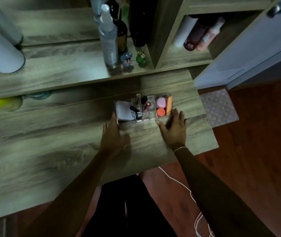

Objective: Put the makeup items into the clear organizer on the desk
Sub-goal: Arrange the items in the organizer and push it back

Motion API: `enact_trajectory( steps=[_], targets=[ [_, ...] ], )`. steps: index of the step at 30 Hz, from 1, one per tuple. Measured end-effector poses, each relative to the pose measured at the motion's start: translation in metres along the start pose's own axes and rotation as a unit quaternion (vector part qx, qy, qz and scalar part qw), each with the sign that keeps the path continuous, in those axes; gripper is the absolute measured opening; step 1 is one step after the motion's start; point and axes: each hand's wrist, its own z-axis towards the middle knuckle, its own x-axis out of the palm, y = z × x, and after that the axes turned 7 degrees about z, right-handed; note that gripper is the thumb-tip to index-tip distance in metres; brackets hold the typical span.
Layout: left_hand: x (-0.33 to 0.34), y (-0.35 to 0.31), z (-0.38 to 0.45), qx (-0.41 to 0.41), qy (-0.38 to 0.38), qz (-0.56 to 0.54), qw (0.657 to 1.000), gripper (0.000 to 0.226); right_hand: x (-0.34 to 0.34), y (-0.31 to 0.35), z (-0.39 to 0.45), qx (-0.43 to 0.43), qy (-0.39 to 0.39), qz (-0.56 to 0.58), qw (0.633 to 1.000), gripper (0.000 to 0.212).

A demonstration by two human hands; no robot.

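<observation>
My forearms reached out from below over my dark-clad lap, and my two hands lay spread on the wooden desk [50,159] at the near corners of the clear organizer [144,118]. My left hand [114,135] rested flat with its fingers loosely splayed, fingertips touching the organizer's near left corner and gripping nothing. My right hand [174,129] was likewise open, thumb against the organizer's near edge and fingers along its right end, holding nothing; a thin white thread [180,148] circled that wrist.

The organizer sat on the desk toward its right end, just ahead of both hands. In its left compartment lay a white compact [123,111] with dark lettering. The middle cells held upright tubes: a black-capped one [143,100], a reddish lip tube [147,106], and a dark stick [135,111] leaning across. Its right compartment held a pink sponge [161,102], a round orange pot [160,112] and an orange tube [169,106].

Beyond the organizer, on the raised shelf, stood a clear spray bottle [109,38], a blue figurine [126,59] and a green figurine [141,58] side by side.
</observation>
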Motion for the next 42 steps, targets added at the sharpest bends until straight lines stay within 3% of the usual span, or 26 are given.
enact_trajectory(
  steps=[12, 25, 42],
  targets=[
    [0.032, -0.017, 0.024, -0.019, 0.007, 0.044, 0.999, 0.074, -0.02, -0.02, 0.035, -0.003, 0.01, 0.017, 1.0, 0.078],
    [0.042, -0.028, 0.031, -0.014, -0.011, 0.045, 0.999, 0.095, -0.026, -0.027, 0.048, 0.004, 0.027, 0.029, 0.999, 0.087],
    [0.045, -0.033, 0.033, -0.025, -0.008, 0.064, 0.998, 0.104, -0.03, -0.027, 0.053, -0.002, 0.041, 0.028, 0.999, 0.089]
  ],
)
